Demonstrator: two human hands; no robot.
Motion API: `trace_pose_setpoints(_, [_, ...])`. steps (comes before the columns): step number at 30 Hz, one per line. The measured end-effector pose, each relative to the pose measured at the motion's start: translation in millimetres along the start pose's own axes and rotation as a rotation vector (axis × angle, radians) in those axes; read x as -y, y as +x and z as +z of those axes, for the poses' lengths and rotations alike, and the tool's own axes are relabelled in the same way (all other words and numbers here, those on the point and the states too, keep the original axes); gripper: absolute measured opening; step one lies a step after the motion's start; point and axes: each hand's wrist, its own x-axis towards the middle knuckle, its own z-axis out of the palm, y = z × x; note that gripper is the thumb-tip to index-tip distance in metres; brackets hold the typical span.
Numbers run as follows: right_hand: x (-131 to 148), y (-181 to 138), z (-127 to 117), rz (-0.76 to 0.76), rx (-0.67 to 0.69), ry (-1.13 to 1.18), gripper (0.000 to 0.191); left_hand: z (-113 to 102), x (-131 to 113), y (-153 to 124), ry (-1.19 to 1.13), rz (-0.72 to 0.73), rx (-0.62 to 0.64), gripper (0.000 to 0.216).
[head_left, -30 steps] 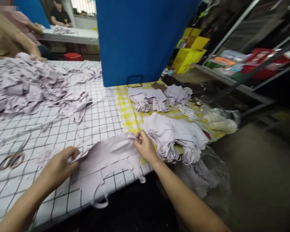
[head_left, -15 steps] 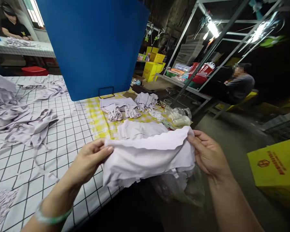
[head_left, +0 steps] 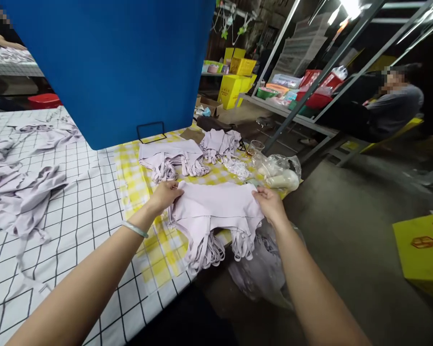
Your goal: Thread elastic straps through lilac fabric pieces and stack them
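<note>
A pale lilac strappy top [head_left: 216,202] lies spread over a stack of like tops at the near table corner. Its wide hem faces away from me, and the looped straps hang towards me. My left hand [head_left: 167,196] is closed, pinching the hem's left corner between thumb and fingers. At the right corner, my right hand [head_left: 270,204] pinches the cloth in the same way. Just beyond lie another stack of lilac tops [head_left: 171,156] and a smaller pile [head_left: 220,143], both with straps towards me.
Loose lilac garments [head_left: 25,197] cover the left of the checked tablecloth [head_left: 90,211]. A tall blue board [head_left: 130,72] stands behind. A glass [head_left: 255,146] and a clear bag [head_left: 279,170] sit at the right edge; another plastic bag [head_left: 256,274] hangs below. A seated person [head_left: 397,105] is far right.
Both hands have moved forward and down with the top. It was held up bunched and folded nearer me; now it lies flat on the stack, straps showing. The view has shifted slightly.
</note>
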Motion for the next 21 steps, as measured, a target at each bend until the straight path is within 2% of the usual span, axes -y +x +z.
trace_pose_setpoints(4, [-6,1,-7,-0.021,-0.021,-0.155,0.029,-3,0,11,0.110,0.056,-0.040,0.014])
trace_pose_setpoints(6, [-1,-4,-8,-0.118,-0.054,-0.316,0.028,-2,-4,10,0.312,0.197,-0.115,0.018])
trace_pose_setpoints(8, [9,-10,-7,-0.323,-0.107,-0.533,0.033,1,-8,5,0.562,0.433,-0.171,0.026])
trace_pose_setpoints(10, [18,-15,-4,-0.541,-0.106,-0.700,0.041,8,-10,-2,0.792,0.663,-0.110,0.033])
trace_pose_setpoints(12, [20,-13,1,-0.630,0.004,-0.762,0.047,16,-7,-7,0.978,0.755,0.032,0.039])
trace_pose_setpoints(14, [13,-5,7,-0.591,0.174,-0.796,0.051,21,0,-8,1.116,0.693,0.131,0.049])
trace_pose_setpoints(16, [-1,5,14,-0.512,0.311,-0.805,0.053,24,8,-7,1.184,0.586,0.145,0.059])
trace_pose_setpoints(18, [-15,13,19,-0.481,0.367,-0.787,0.054,25,14,-6,1.200,0.518,0.141,0.063])
trace_pose_setpoints(21, [-32,16,21,-0.522,0.360,-0.779,0.060,28,15,-15,1.199,0.461,0.139,0.065])
